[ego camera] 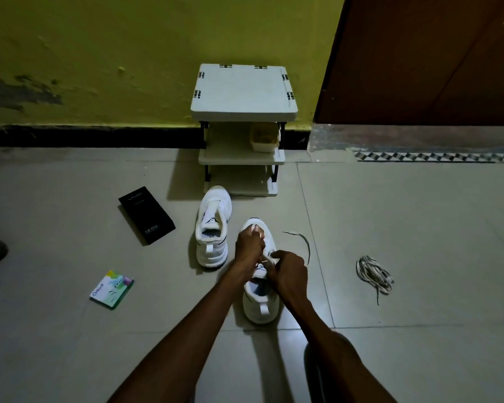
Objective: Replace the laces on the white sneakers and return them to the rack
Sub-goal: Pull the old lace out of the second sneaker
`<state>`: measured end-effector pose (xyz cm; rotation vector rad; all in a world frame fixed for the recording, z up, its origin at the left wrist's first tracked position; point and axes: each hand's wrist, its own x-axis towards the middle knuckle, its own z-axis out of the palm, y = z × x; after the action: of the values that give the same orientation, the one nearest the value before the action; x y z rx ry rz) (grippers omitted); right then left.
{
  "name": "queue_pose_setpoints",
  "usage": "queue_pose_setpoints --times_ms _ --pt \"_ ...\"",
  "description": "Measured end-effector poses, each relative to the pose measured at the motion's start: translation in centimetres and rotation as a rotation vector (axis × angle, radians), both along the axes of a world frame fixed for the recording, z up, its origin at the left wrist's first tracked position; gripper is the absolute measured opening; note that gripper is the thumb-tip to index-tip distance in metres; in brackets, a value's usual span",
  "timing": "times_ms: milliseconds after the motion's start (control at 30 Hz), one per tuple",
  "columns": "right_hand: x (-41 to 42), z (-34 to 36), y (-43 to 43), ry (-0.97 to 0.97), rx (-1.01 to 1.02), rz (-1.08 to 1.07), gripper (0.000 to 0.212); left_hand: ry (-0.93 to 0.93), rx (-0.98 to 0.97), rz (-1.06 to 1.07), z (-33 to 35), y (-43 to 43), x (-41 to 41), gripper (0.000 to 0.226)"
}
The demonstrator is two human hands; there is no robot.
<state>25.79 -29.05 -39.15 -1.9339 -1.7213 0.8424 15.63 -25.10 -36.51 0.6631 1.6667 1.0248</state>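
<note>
Nearest, two bare forearms reaching forward over a pale tiled floor (419, 228). Between them, the near sneaker (261, 311), white, heel towards the viewer, standing on the floor. Right hand (288, 274) over its tongue, fingers curled, pinching a lace (304, 242) that trails off to the right across the tiles. Left hand (249, 245) further up, fingers curled down and gripping the front of the same shoe. Just beside it on the left, the second sneaker (214, 228), upright, unlaced, tongue pulled up. Well to the right, a loose bundle of laces (374, 274). To the left, a small colourful packet (112, 289) and, beyond it, a black box (146, 215). Furthest, a small white rack (243, 91) against a yellow wall (128, 53), with a pale container (264, 138) on its middle shelf and a brown door (434, 59) at right.
</note>
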Motion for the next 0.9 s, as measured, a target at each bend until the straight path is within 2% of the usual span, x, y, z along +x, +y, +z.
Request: queue_pose_setpoints --times_ms 100,333,467,567,600,667,733,833,900 --pt "0.1 -0.2 0.1 0.020 -0.017 0.006 0.054 0.056 -0.017 -0.053 -1.7 0.3 0.1 0.039" --pt "-0.1 -0.2 0.4 0.026 -0.011 -0.029 0.032 0.116 -0.051 -0.124 -0.5 -0.2 -0.2 0.043" --pt "0.3 0.0 0.1 0.053 0.043 -0.078 0.021 0.075 -0.054 -0.037 -0.8 -0.2 -1.1 0.051" --pt "0.7 -0.2 0.3 0.049 0.061 -0.084 0.022 0.037 -0.043 0.022 2.1 -1.0 -2.5 0.027" --pt "0.9 -0.3 0.4 0.039 0.056 -0.069 0.023 0.066 -0.031 0.023 2.7 -1.1 -2.9 0.025" --pt "0.9 -0.3 0.5 0.027 0.028 -0.037 0.026 0.169 -0.007 -0.059 2.8 -1.2 -3.8 0.027" --pt "0.7 -0.2 0.5 0.022 0.008 -0.023 0.028 0.388 -0.010 -0.285 3.0 -1.5 -4.6 0.025" --pt "0.7 -0.1 0.8 -0.011 -0.017 0.012 0.030 0.798 -0.149 -0.692 4.6 -2.0 -5.5 0.052" --pt "1.0 0.0 1.1 -0.042 -0.039 0.039 0.032 0.929 -0.148 -0.760 5.8 -2.0 -5.3 0.055"
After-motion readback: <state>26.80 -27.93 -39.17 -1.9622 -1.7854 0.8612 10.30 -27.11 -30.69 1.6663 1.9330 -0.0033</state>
